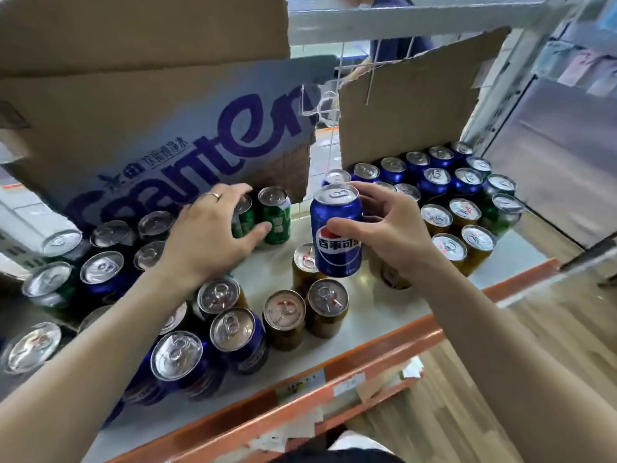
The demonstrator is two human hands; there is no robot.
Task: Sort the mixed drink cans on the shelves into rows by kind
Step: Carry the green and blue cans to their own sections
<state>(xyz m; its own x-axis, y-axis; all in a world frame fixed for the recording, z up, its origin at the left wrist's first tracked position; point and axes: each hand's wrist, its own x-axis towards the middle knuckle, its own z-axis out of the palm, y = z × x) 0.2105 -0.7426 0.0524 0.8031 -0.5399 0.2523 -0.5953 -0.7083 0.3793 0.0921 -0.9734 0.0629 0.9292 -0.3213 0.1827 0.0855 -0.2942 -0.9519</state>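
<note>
Right hand (390, 228): thumb and fingers curled round a blue can (335, 235), held upright and clear of the shelf (367, 312), above its middle. Left hand (207, 228): fingers spread over the top of a green can (242, 217) near the back edge, thumb against the neighbouring green can (277, 218); grip or mere touch, cannot tell. Back right corner: blue cans (434, 182) in rows, gold cans (462, 212) in front of them. Left front: mixed cans (177, 359), blue, gold and green. Printed cardboard (167, 138) stands along the back.
</note>
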